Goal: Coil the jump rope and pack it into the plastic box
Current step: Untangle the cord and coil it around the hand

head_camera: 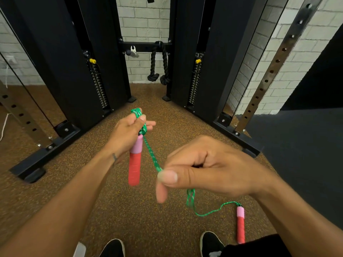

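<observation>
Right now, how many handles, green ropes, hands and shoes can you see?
Handles: 2, held handle and floor handle
Green rope: 1
Hands: 2, left hand and right hand
Black shoes: 2
Total: 7

White brick wall point(144, 19), black cable machine point(55, 62), hanging black rope attachment point(157, 65), brown speckled floor point(130, 210)

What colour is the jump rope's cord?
Green with pale flecks along the cord; the head view, the only one, shows it clearly.
</observation>
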The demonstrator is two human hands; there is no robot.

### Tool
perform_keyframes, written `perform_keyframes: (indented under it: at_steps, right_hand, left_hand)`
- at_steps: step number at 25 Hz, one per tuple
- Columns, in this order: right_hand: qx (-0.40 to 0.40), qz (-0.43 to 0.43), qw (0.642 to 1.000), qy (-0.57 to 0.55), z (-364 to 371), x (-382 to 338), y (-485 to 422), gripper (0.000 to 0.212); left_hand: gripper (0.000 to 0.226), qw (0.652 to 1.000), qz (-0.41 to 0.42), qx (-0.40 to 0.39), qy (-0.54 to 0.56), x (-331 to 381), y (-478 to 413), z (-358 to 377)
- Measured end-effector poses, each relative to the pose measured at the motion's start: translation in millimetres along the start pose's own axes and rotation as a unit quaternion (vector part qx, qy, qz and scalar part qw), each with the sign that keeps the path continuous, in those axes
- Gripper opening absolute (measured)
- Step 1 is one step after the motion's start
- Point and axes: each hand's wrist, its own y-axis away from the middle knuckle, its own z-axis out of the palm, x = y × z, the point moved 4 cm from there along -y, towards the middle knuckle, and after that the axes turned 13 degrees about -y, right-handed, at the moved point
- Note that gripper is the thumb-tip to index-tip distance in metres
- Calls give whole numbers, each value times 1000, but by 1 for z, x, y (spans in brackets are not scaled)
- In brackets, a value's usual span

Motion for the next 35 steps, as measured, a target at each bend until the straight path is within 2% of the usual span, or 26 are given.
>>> perform_keyframes:
  at_steps: [2, 4, 7, 9, 14, 17, 20, 25, 29, 31, 33, 35]
  right_hand:
    - [29, -50, 997, -53, -8, -3, -4, 26]
    - [92, -89, 986, -104, -25, 3, -5, 28]
    - [205, -98, 962, -152, -57, 13, 1, 34]
    - [244, -102, 948, -175, -72, 16, 5, 34]
    - [320, -96, 920, -207, -102, 33, 12, 36]
    - [364, -81, 908, -190, -116, 47, 18, 35]
    - [385, -64, 903, -181, -121, 58, 19, 34]
    - [388, -30, 901, -191, -127, 71, 21, 32]
    - [409, 41, 873, -263, -128, 91, 20, 31]
    - [417, 125, 857, -277, -130, 105, 23, 32]
    - [370, 267, 880, -131, -130, 124, 32, 30]
    - [236, 383, 893, 0, -115, 143, 38, 29]
  left_hand:
    - [17, 999, 10, -38, 6, 2, 3, 5]
    - [23, 992, 28, -104, -72, 7, 13, 20]
    - [30, 961, 36, -214, -169, 5, 26, 46]
    - [34, 954, 31, -256, -156, 4, 33, 57]
    - [56, 928, 8, -373, -21, 15, 50, 73]
    - [47, 910, 47, -411, -5, 18, 50, 70]
    - [43, 908, 54, -414, 2, 21, 49, 66]
    - [57, 905, 72, -420, -3, 28, 52, 63]
    - [54, 892, 88, -442, 32, 37, 55, 59]
    - [54, 888, 91, -444, 72, 41, 57, 58]
    - [54, 890, 94, -435, 101, 44, 57, 56]
    - [54, 899, 99, -410, 114, 45, 54, 54]
